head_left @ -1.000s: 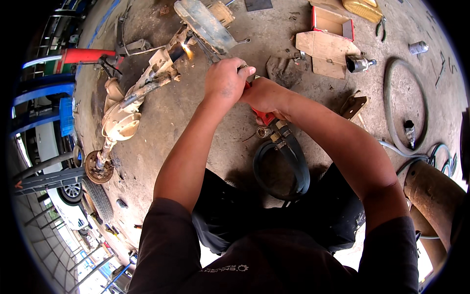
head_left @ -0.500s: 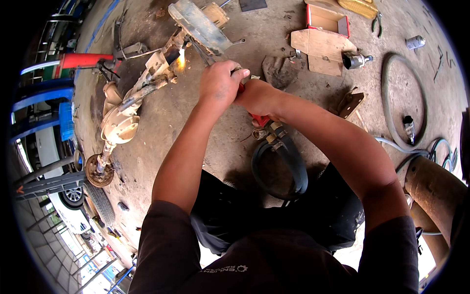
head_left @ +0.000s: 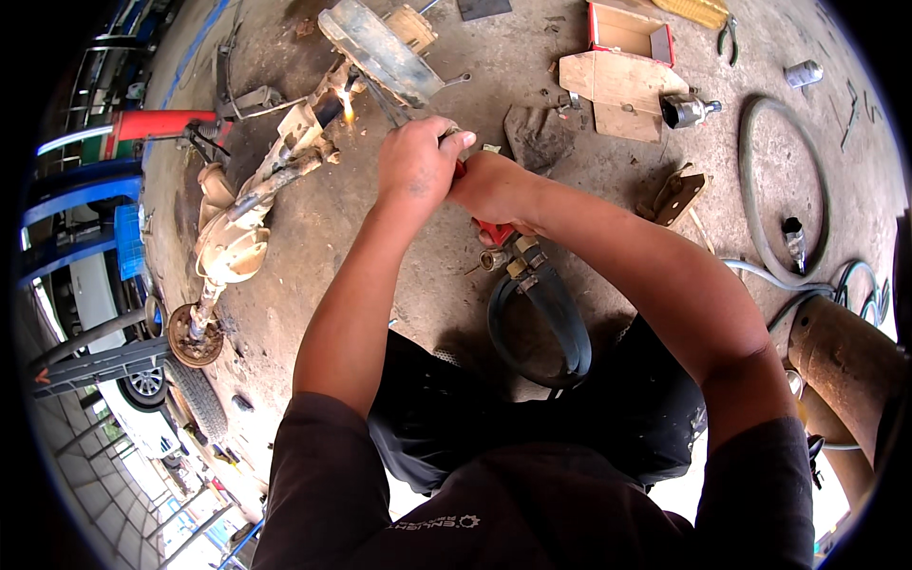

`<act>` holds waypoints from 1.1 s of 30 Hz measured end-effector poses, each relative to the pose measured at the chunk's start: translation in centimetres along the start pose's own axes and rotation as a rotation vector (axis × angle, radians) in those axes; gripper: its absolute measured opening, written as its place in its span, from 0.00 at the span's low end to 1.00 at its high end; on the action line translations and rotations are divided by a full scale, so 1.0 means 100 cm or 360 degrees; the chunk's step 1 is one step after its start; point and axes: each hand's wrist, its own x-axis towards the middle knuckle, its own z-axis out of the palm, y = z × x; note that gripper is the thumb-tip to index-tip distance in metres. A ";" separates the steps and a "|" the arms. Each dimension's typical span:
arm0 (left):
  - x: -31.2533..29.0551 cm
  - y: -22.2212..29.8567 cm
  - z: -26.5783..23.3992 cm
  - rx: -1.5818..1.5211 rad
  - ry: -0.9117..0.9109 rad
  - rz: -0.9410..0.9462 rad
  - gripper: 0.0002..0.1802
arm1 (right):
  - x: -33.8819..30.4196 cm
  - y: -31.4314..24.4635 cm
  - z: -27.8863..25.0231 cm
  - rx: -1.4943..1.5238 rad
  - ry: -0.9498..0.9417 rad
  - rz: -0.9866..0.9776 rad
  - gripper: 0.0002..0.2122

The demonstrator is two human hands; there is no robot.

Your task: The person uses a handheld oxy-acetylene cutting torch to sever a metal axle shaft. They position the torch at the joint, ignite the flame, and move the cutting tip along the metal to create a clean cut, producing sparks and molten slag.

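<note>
My left hand [head_left: 415, 163] is closed around the front of a gas cutting torch, its thumb lying along the top. Just behind it, my right hand [head_left: 496, 192] wraps the red handle of the torch [head_left: 494, 231]. Metal tubes run forward from my left fist, and an orange flame [head_left: 348, 107] burns at the far end of a vehicle axle housing [head_left: 234, 245]. Beside the flame a large worn drum-shaped part [head_left: 380, 52] partly covers the torch's front. Dark hoses [head_left: 562, 321] loop down from brass fittings [head_left: 524, 261] between my knees.
An opened cardboard box [head_left: 622, 85] lies at the far right by a dark metal joint part [head_left: 686, 111]. Pliers [head_left: 729, 40], a spray can [head_left: 804, 73] and a large hose ring [head_left: 750, 180] are farther right. A red jack [head_left: 157, 123] stands left. A rusty cylinder [head_left: 841, 347] is near right.
The whole view has shifted slightly. Both hands keep their hold on the torch, and the flame stays at the same end of the axle housing.
</note>
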 end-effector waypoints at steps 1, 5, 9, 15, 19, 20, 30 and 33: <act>0.000 -0.001 0.000 0.0004 0.0003 0.0009 0.16 | 0.000 0.000 0.000 0.0033 -0.0003 0.0017 0.16; 0.001 -0.001 0.000 0.0011 -0.0007 0.0014 0.19 | -0.001 0.000 0.000 0.0125 -0.0003 0.0062 0.16; 0.002 -0.004 0.002 0.0027 0.0037 0.0041 0.19 | 0.000 -0.001 0.000 0.0162 -0.0007 0.0077 0.16; 0.003 -0.002 0.002 -0.0047 -0.0019 -0.0052 0.18 | 0.000 0.000 -0.001 0.0107 -0.0020 0.0046 0.16; 0.003 -0.005 0.007 -0.0002 0.0081 -0.0015 0.17 | 0.000 0.000 -0.001 0.0044 -0.0004 0.0035 0.16; 0.003 -0.005 0.010 0.0020 0.0119 -0.0017 0.17 | 0.001 0.002 -0.001 0.0020 0.0002 0.0016 0.15; 0.005 -0.012 0.015 0.0105 0.0244 0.0046 0.17 | 0.000 -0.001 -0.002 -0.0072 -0.0022 -0.0007 0.13; 0.005 -0.007 0.013 0.0109 0.0196 0.0005 0.16 | 0.001 0.002 -0.002 0.0015 0.0012 -0.0057 0.14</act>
